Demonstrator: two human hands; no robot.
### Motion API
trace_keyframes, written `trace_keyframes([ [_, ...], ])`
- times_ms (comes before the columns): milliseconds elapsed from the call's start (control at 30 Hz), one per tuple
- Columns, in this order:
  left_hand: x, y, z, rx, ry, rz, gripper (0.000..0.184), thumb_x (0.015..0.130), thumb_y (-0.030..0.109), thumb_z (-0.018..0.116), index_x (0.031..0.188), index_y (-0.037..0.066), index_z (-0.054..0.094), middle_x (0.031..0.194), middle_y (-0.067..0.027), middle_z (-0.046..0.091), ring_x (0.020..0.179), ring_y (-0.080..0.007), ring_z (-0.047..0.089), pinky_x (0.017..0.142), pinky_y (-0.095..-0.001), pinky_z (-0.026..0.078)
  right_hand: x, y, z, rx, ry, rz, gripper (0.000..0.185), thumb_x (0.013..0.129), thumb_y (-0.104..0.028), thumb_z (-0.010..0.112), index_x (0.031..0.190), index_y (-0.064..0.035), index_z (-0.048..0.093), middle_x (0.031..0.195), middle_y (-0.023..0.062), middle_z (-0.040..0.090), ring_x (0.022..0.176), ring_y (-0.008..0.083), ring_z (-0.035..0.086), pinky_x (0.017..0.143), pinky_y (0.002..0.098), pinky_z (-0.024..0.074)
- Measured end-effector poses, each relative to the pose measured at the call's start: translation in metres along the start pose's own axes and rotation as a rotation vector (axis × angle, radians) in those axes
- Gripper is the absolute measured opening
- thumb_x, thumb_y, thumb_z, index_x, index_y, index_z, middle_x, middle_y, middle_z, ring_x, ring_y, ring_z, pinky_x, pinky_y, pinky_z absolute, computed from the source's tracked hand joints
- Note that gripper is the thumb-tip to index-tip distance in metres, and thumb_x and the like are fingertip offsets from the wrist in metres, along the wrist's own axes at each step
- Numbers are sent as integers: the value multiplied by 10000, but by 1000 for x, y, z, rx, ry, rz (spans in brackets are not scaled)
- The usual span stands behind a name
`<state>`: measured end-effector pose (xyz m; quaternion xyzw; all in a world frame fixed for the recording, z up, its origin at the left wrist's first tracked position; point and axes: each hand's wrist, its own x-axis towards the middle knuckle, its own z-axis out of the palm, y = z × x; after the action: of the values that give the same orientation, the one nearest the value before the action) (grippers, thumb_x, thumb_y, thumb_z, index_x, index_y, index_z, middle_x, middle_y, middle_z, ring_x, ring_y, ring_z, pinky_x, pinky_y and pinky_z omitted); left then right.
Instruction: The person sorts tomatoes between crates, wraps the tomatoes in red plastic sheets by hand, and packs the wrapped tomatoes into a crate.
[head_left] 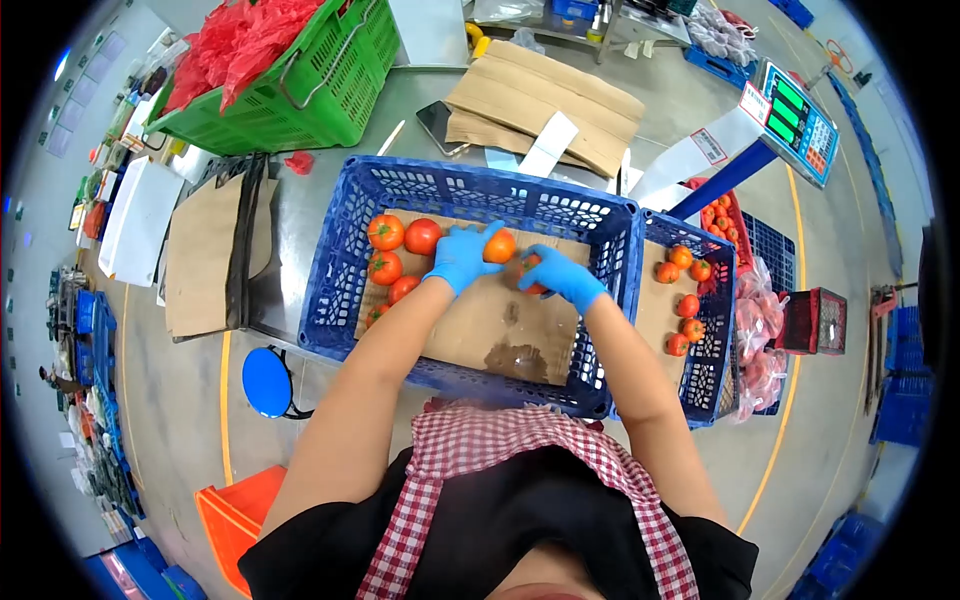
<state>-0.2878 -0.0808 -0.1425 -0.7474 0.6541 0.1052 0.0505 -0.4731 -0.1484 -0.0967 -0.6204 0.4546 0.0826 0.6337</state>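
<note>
A large blue plastic crate (330, 290) lined with cardboard lies in front of me. In its left part sit several red tomatoes (422, 237), some with green stems. My left hand (460, 258), in a blue glove, is closed on an orange-red tomato (499, 246) near the crate's middle, thumb and fingers on either side of it. Just to the right, my gloved right hand (562, 277) grips another tomato (530, 272), which its fingers partly cover. Bare cardboard (470, 325) with a dark wet patch shows below the hands.
A smaller blue crate (712, 375) with several tomatoes adjoins on the right. Beyond it stand a scale display (800, 125) on a post and bagged tomatoes (757, 330). Behind are cardboard sheets (550, 100) and a green crate (330, 90) of red bags. A blue stool (267, 382) stands left.
</note>
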Motion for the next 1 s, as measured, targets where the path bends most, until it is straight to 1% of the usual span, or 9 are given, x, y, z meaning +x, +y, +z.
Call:
trace_keyframes([
  [100,10,-5,19,-41,20,131,775,706,576,646,1376,310,360,1117,-77,602,908,-344,610,675,-414,531,-43,10,-23,993,-289,-214,660,733,-60,673,1324,-19,381,1238,145,500,1127,322,528,881,484,502],
  [233,6,6,-13,-369,-125,32,708,762,578,622,1325,203,412,1027,-123,629,826,-329,643,659,-417,523,-95,29,-36,1289,-434,-468,745,741,-5,641,1394,-15,283,1332,163,407,1208,423,444,1007,523,398],
  [333,5,24,-2,-1449,-185,-130,650,789,622,552,1251,171,469,895,-111,642,792,-330,639,602,-409,532,-124,43,-44,1309,-414,-563,710,787,-76,633,1399,-19,278,1333,197,410,1221,472,409,1024,529,374],
  [367,4,23,-2,-1734,-490,-254,740,764,704,516,1238,137,483,954,-134,612,842,-327,628,562,-433,544,-129,53,-47,1388,-374,-542,691,812,-163,620,1399,-25,282,1343,218,396,1212,469,419,1015,533,381],
  [467,-23,63,-35,-2265,-805,-47,816,744,746,487,1297,148,443,1061,-149,589,886,-350,621,566,-475,559,-140,76,-50,1600,-328,-542,665,877,-384,553,1387,-36,305,1329,250,410,1175,447,459,1000,532,393],
  [567,-31,114,-65,-2369,-1011,197,885,718,779,472,1344,156,398,1137,-149,569,924,-380,611,603,-485,570,-150,74,-47,1722,-195,-679,683,896,-543,451,1351,-44,352,1304,226,451,1152,378,493,992,507,396],
  [667,-37,163,-84,-2242,-867,30,892,718,774,480,1363,166,375,1178,-143,560,966,-355,610,628,-500,569,-163,69,-47,1812,-31,-768,684,894,-549,450,1356,-56,347,1352,220,398,1217,373,432,998,510,386],
  [833,-30,229,-115,-1833,-940,-153,713,822,626,510,1298,101,430,1047,-117,626,885,-200,650,713,-392,562,-163,107,-58,2087,-236,-1095,745,872,-581,468,1356,-32,333,1373,191,379,1283,355,361,1094,507,262],
  [1000,-18,255,-93,-1962,-989,-145,759,813,666,477,1297,83,437,1008,-94,637,972,-240,615,734,-431,543,-194,116,-72,1969,276,-838,744,855,-612,465,1337,-50,383,1347,185,415,1274,341,375,1079,504,279],
])
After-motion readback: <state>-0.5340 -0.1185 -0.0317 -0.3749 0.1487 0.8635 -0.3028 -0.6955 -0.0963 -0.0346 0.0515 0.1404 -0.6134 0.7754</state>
